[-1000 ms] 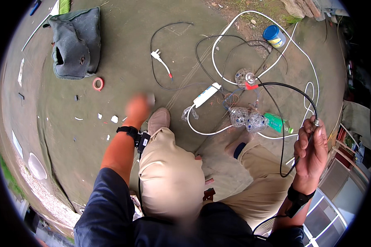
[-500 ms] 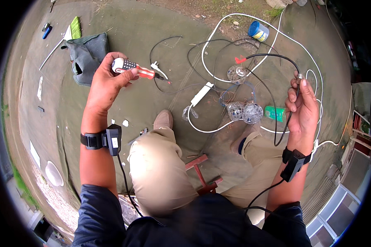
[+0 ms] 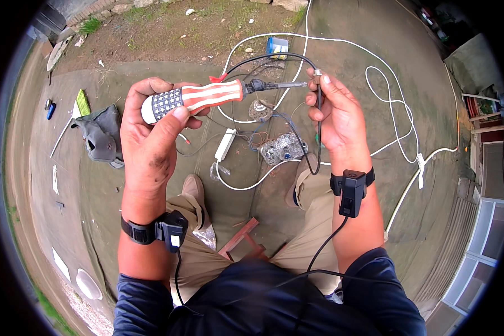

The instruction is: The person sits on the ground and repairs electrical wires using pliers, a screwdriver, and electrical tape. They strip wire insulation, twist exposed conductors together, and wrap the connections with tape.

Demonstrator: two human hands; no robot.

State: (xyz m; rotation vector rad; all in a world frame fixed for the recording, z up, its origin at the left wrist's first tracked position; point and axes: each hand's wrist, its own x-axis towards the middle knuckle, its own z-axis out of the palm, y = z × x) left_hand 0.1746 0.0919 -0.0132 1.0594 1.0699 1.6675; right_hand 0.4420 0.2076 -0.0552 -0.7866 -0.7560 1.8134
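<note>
My left hand grips a screwdriver with a red-and-white striped, blue star-patterned handle, held sideways at chest height. Its shaft points right and reaches close to my right fingers; whether it touches them I cannot tell. My right hand pinches a black cable at a small metal fitting. The cable arches left to a red end and hangs in a loop below the hand. Under the hands lie a white power strip, a crumpled clear wire-filled bundle and a round clear object.
On the ground mat lie looped white cables, a grey cloth bag, a green-headed tool and a reddish metal frame by my feet. A blue tub sits at the dirt edge. A white framed panel stands at right.
The screwdriver has come up in my left hand and moved right toward the fitting. My right hand with the cable has moved left and up. The view has shifted, showing more dirt ahead.
</note>
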